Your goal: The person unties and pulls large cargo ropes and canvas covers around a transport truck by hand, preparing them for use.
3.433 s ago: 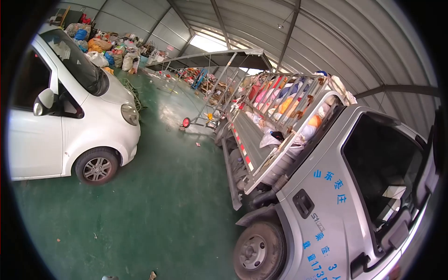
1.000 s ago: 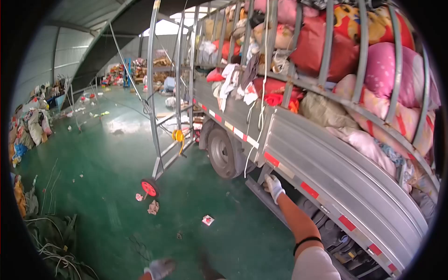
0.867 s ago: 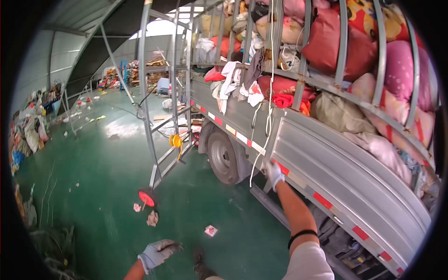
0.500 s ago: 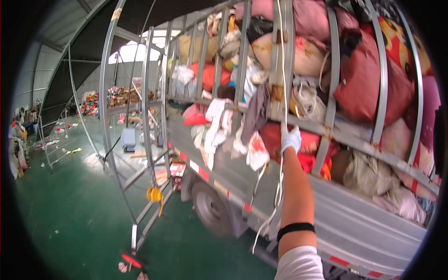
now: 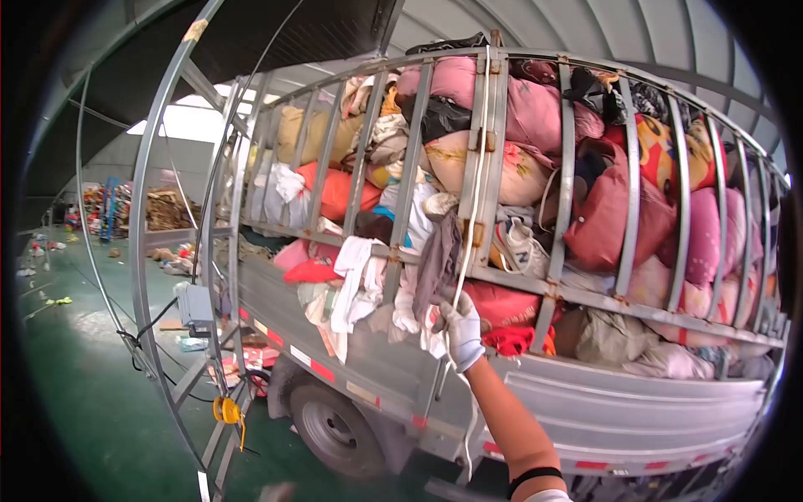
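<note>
My right hand [image 5: 462, 330], in a white glove, is raised at the truck's side with its fingers closed round a white rope [image 5: 478, 184]. Above the hand, the rope runs up along a rusty upright to the top rail. Below it, a loose tail hangs down past the side panel. Close by, a grey cloth [image 5: 438, 263] and a white garment [image 5: 355, 280] dangle out between the bars. A red bag [image 5: 502, 306] bulges behind the lower rail, just right of the hand. My left hand is out of view.
The truck's slatted cage [image 5: 556, 209] is packed with stuffed bags and clothes. At left stands a metal frame [image 5: 150, 209] with a grey box [image 5: 194, 306] and a yellow ratchet [image 5: 226, 410]. A truck wheel [image 5: 335, 427] is below. Heaped material [image 5: 167, 207] lies further back.
The view has shifted, showing more of the truck's top and right side. My right hand still holds the rope and now appears lower and further left, with the arm slanting more.
</note>
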Motion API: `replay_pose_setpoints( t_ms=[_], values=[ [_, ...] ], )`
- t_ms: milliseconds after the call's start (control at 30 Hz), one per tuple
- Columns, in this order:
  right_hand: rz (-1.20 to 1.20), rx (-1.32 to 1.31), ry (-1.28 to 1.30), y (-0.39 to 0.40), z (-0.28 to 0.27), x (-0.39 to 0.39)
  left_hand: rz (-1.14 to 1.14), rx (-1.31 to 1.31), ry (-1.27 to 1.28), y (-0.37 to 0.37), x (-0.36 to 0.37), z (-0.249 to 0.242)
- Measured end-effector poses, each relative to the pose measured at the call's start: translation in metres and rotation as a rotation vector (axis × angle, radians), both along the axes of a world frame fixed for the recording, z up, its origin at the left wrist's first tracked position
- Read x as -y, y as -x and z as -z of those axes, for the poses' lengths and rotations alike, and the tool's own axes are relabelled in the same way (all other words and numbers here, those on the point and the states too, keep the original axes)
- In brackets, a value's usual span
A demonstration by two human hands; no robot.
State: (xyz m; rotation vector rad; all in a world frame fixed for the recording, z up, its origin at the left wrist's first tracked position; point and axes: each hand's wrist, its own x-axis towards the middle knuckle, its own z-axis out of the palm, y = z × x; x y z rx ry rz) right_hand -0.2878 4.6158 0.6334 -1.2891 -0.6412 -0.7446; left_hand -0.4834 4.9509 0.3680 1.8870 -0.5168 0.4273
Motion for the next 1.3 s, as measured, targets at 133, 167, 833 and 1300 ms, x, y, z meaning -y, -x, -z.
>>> replay_pose_setpoints(
  t_ms=[133, 167, 833, 1300],
  values=[
    [-0.161, -0.25, -0.155, 0.145, -0.006, -0.117, 0.041, 0.664, -0.24, -0.018, -0.006, -0.172],
    [-0.194, -0.317, -0.228, 0.178, -0.009, -0.151, 0.199, 0.589, -0.067, -0.023, -0.005, -0.191],
    [-0.314, -0.215, -0.501, 0.396, -0.051, -0.246, 1.431, -1.335, 0.233, 0.238, -0.182, -0.183],
    [-0.093, -0.455, -0.451, 0.414, -0.093, -0.27, -0.067, 0.447, -0.814, 0.215, -0.127, -0.276]
  ],
)
